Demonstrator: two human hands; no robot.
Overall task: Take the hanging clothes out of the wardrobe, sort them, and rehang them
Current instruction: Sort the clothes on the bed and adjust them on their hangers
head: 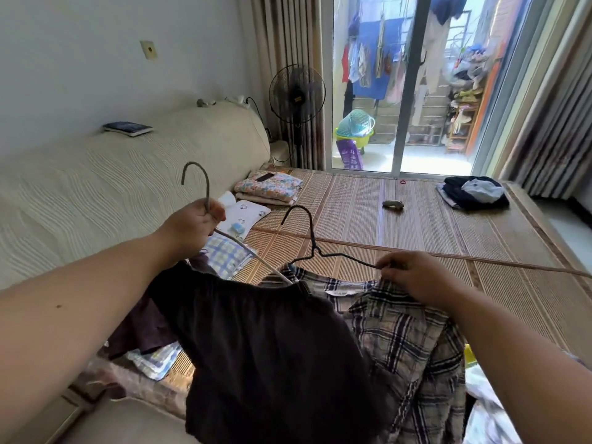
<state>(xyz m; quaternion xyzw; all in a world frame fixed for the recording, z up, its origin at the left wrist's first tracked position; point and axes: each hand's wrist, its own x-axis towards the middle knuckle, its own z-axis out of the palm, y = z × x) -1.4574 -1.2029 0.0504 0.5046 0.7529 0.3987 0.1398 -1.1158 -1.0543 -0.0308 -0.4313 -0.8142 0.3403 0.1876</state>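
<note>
The left hand (pixel 190 227) gripped the grey hanger (pixel 208 193) at its neck, fingers curled round the wire. The dark garment (pixel 272 354) hung from it above the bed mat (pixel 416 225). The right hand (pixel 416 278) pinched an arm of the black hanger (pixel 311 230), which carried the plaid shirt (pixel 407 347).

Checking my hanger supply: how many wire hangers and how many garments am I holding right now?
Wire hangers: 2, the grey hanger in the left hand, the black hanger in the right hand
Garments: 2, dark garment, plaid shirt
Total: 4
</note>
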